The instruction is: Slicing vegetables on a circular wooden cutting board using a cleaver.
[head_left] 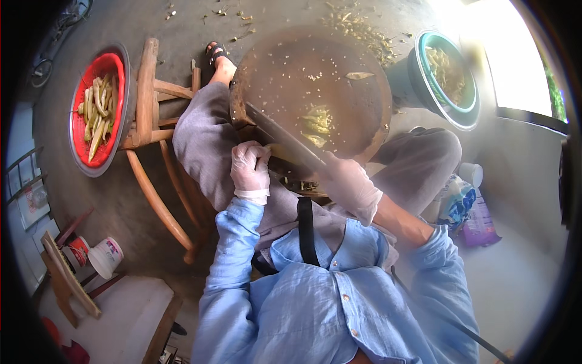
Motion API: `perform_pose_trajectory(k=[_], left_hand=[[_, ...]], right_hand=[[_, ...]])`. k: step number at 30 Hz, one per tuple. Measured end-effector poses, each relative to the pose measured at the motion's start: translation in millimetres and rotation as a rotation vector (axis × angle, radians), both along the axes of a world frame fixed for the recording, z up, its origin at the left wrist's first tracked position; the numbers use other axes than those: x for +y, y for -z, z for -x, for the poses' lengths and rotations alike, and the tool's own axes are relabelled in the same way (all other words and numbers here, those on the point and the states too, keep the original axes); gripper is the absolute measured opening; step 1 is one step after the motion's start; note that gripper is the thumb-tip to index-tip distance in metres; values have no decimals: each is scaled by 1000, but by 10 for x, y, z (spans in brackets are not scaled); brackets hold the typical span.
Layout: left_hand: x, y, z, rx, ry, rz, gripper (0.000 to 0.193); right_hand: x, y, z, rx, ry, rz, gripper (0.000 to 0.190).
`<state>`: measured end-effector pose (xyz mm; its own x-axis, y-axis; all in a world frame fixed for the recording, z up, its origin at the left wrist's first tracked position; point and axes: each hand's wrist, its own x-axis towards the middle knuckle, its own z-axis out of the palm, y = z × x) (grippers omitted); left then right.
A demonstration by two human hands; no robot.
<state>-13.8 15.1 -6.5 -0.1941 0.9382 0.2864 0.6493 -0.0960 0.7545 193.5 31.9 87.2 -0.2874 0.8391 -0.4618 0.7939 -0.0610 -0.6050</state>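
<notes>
My left hand (250, 169), in a thin see-through glove, pinches the end of a pale green pepper (285, 154) at the near edge of a round wooden chopping block (277, 63). Part of that pepper is hidden behind the knife. My right hand (349, 187), gloved too, grips a large knife (284, 133), whose blade slants up and left across the block's near side. Beyond the blade lie sliced pepper pieces (317, 120) in a small heap. A single pepper piece (359, 75) rests farther right, and pale seeds dot the wood.
On a wooden chair (146, 95) to the left sits a red basket (120, 73) of whole peppers, inside a grey basin. At right a teal basin (473, 98) holds cut peppers. Stems and scraps (352, 29) litter the floor. Packets (459, 200) lie beside my right knee.
</notes>
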Motion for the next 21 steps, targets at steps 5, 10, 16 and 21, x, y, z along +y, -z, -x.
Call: perform_pose_trajectory(k=[5, 10, 16, 21], left_hand=[[50, -75, 28, -34, 49, 0, 14], [373, -148, -92, -213, 160, -81, 17], [339, -56, -87, 78, 322, -170, 18], [335, 7, -124, 44, 231, -220, 28]], right_hand=[[-66, 167, -341, -14, -18, -75, 17], [16, 8, -678, 100, 77, -158, 14], [-117, -175, -710, 90, 24, -209, 12], [-191, -166, -758, 24, -65, -218, 13]])
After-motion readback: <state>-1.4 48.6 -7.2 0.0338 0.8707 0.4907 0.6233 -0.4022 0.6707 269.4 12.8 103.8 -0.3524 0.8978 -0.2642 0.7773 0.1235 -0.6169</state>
